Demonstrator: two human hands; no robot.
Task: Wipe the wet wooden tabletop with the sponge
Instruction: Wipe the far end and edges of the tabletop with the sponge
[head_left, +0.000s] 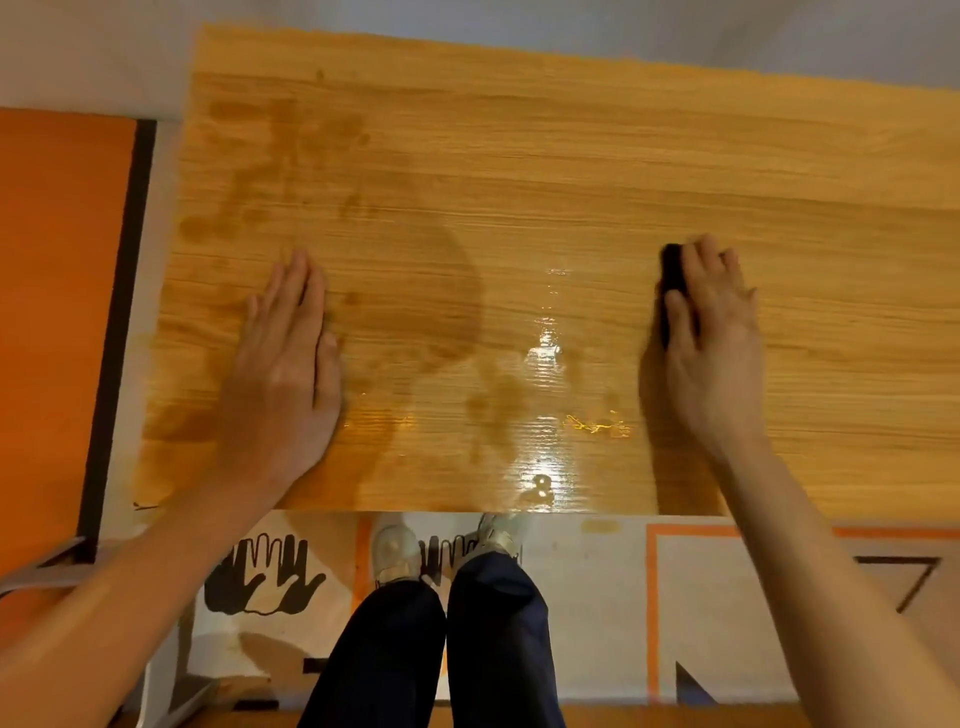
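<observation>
The wooden tabletop (519, 156) fills the upper view, with dark damp patches on its left half and a glossy wet streak (545, 364) running down the middle to the near edge. My right hand (717, 338) presses flat on a dark sponge (672, 275) on the right part of the table; only the sponge's left edge shows past my fingers. My left hand (285, 374) lies flat, palm down, on the left part of the table, fingers together, holding nothing.
An orange panel with a black edge (62, 312) stands left of the table. Below the near table edge I see my legs and shoes (441, 597) on a patterned floor with black hand prints (260, 577) and orange lines.
</observation>
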